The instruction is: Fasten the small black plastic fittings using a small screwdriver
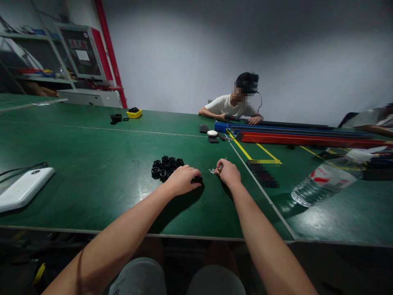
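Observation:
My left hand point(183, 180) is closed around a small black plastic part point(197, 180), low over the green table. Just left of it lies a cluster of several similar black parts point(163, 167) with ring-like openings. My right hand point(229, 172) pinches a thin tool point(220, 167) whose shaft points up and away; its kind is hard to make out. A few small silvery pieces point(211, 171) lie by the right fingertips, between the two hands. Fingers partly hide what each hand holds.
A clear water bottle point(325, 180) and a dark blurred phone-like slab point(263, 174) are at right. Red and blue long profiles point(301, 138) stretch across the far right, near a seated co-worker point(235, 102). A white power bank point(26, 188) lies left; a yellow bin point(134, 114) stands farther back.

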Action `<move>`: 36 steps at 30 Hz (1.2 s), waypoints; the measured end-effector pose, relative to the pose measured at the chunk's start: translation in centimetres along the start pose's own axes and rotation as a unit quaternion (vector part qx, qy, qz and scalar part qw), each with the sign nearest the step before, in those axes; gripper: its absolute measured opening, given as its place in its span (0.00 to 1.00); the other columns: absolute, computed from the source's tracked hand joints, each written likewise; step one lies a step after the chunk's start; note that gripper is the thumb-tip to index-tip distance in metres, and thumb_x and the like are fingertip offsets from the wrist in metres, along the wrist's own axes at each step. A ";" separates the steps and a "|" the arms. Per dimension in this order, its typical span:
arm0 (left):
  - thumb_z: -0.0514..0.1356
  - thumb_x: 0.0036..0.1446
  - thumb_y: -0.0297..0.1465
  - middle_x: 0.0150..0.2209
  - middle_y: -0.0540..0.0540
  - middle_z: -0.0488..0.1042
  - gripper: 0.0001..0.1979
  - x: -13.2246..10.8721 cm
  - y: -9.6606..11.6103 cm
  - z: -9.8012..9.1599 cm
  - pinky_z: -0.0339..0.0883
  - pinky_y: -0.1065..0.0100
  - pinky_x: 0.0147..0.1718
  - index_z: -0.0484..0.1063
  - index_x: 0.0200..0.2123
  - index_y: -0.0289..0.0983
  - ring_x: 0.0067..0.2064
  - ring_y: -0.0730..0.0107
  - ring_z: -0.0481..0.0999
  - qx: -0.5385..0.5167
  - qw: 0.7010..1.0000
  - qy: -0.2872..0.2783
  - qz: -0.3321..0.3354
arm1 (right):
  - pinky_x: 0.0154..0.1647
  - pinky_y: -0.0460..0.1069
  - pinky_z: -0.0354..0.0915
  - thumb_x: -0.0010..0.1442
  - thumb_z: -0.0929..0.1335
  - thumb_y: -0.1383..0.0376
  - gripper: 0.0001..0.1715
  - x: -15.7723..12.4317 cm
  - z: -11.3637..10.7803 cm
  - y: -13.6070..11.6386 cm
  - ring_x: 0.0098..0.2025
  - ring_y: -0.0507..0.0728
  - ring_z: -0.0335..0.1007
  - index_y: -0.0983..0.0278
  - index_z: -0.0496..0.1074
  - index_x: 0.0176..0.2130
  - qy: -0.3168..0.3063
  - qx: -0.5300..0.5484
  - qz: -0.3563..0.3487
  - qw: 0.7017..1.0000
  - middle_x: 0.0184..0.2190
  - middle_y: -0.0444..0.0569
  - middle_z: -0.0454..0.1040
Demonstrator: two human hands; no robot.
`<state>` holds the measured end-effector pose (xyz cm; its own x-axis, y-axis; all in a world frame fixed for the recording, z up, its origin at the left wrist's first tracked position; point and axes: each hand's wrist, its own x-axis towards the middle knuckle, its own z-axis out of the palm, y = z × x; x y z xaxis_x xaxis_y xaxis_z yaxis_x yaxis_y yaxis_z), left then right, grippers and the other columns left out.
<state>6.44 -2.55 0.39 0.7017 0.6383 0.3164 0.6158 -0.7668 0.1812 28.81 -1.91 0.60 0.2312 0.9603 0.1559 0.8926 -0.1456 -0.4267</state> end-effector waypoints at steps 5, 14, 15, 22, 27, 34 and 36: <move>0.66 0.57 0.39 0.42 0.46 0.79 0.15 0.0 -0.1 0.1 0.66 0.61 0.45 0.75 0.45 0.40 0.44 0.59 0.75 -0.003 1.000 0.005 0.003 | 0.28 0.47 0.53 0.52 0.74 0.68 0.10 0.0 0.2 0.1 0.35 0.56 0.72 0.58 0.71 0.33 0.011 0.012 -0.002 1.000 0.33 0.44 0.79; 0.66 0.57 0.38 0.41 0.45 0.79 0.14 0.0 -0.1 0.1 0.66 0.61 0.44 0.75 0.45 0.39 0.44 0.58 0.75 0.000 1.000 0.007 0.003 | 0.28 0.48 0.53 0.50 0.74 0.70 0.10 0.1 -0.7 0.3 0.36 0.57 0.72 0.58 0.71 0.30 -0.009 0.018 0.019 1.000 0.32 0.43 0.79; 0.66 0.57 0.38 0.41 0.45 0.79 0.14 0.0 -0.1 0.1 0.66 0.61 0.44 0.75 0.45 0.39 0.44 0.58 0.75 0.001 1.000 0.007 0.003 | 0.28 0.48 0.53 0.50 0.74 0.70 0.10 0.1 -0.8 0.2 0.36 0.56 0.73 0.58 0.71 0.30 -0.016 0.019 0.020 0.999 0.32 0.42 0.79; 0.66 0.57 0.38 0.41 0.45 0.79 0.15 0.1 0.0 0.1 0.66 0.62 0.44 0.75 0.45 0.39 0.44 0.59 0.75 0.005 1.000 0.002 0.005 | 0.27 0.47 0.53 0.50 0.75 0.65 0.11 -0.2 -0.8 -0.3 0.36 0.57 0.72 0.58 0.70 0.30 -0.014 -0.013 0.016 1.000 0.33 0.45 0.78; 0.65 0.57 0.38 0.41 0.46 0.79 0.14 0.0 -0.1 0.1 0.66 0.62 0.43 0.75 0.45 0.39 0.43 0.59 0.75 0.006 1.000 0.003 0.007 | 0.26 0.47 0.52 0.50 0.73 0.67 0.10 -0.2 -0.6 -0.3 0.34 0.57 0.71 0.59 0.68 0.30 -0.008 -0.021 0.008 1.000 0.32 0.46 0.77; 0.65 0.57 0.39 0.41 0.46 0.79 0.14 0.0 -0.1 0.2 0.66 0.62 0.44 0.74 0.45 0.40 0.44 0.59 0.75 0.004 1.000 0.004 0.005 | 0.27 0.46 0.53 0.51 0.72 0.68 0.10 -0.1 -0.5 -0.3 0.33 0.55 0.69 0.59 0.66 0.30 0.004 0.019 0.009 1.000 0.32 0.45 0.76; 0.65 0.57 0.39 0.41 0.46 0.79 0.14 0.0 -0.1 0.2 0.66 0.62 0.44 0.75 0.45 0.40 0.43 0.59 0.75 0.003 1.000 0.003 0.004 | 0.28 0.46 0.54 0.51 0.72 0.69 0.10 0.0 -0.4 -0.3 0.33 0.55 0.69 0.59 0.66 0.30 -0.001 0.032 0.005 0.999 0.31 0.44 0.76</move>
<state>6.45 -2.45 0.24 0.7046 0.6319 0.3228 0.6122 -0.7714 0.1737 28.71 -2.01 1.02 0.2383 0.9596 0.1494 0.8636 -0.1390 -0.4847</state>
